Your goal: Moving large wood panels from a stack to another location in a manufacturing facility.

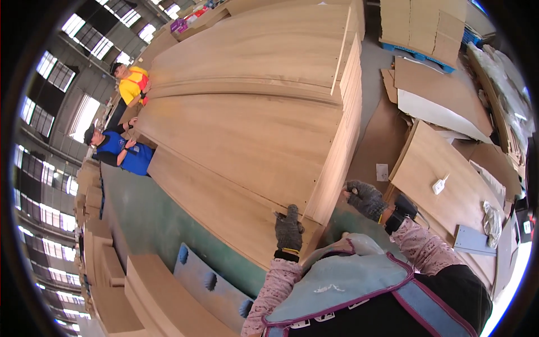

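Ahead, stacked wood-grain panels are laid out, with a blue-clad co-worker positioned at their far end. On the near end, the left hand is placed, fingers partly spread; beside the stack, the right hand is curled, its grip indiscernible.

Stacked boards lie left of cardboard sheets.

At centre, the wood panels are tan with faint streaky grain. Lower down, the person's left hand and right hand are gloved in dark grey; the sleeves are pink with darker speckles, the apron pale blue edged in purple. Upper left, one co-worker wears yellow and red, another blue and black.
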{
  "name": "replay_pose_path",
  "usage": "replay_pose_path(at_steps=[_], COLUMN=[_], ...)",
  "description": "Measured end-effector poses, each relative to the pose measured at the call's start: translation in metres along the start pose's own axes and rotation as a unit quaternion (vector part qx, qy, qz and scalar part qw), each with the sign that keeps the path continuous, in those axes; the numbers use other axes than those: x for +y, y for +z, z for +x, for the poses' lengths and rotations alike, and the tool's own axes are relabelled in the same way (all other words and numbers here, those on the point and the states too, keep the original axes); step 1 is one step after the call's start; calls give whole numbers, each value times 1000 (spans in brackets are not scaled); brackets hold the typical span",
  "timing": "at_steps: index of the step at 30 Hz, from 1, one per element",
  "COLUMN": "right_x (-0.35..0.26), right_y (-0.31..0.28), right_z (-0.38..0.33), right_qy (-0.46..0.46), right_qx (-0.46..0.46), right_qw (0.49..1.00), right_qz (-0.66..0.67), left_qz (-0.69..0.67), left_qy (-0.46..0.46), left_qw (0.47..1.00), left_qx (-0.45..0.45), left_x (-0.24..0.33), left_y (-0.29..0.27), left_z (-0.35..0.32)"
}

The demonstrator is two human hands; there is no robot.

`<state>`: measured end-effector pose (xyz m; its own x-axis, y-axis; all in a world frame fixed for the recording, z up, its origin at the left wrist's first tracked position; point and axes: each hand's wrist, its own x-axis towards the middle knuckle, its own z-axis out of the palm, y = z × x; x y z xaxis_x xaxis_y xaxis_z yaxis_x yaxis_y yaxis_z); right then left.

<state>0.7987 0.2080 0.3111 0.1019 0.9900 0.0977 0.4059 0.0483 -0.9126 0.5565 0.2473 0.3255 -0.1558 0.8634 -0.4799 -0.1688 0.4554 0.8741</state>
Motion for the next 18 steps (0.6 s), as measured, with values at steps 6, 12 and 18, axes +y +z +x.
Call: replay_pose_path(at_steps=[6, 12, 18], right_x=[1, -5, 4], right_y=[1, 13, 20], right_z=[-9, -9, 8], right_qy=[87, 26, 18], right_qx=[66, 130, 187], right_qw=[992, 991, 982], right_qz=[63, 18, 0], left_qz=[-59, -50, 19], left_qy=[15, -3, -39], left_qw=[997, 996, 997], left_qx=[-39, -69, -64], left_x=[-7, -12, -6], left_y=[-2, -35, -68], left_z=[1, -8, -28])
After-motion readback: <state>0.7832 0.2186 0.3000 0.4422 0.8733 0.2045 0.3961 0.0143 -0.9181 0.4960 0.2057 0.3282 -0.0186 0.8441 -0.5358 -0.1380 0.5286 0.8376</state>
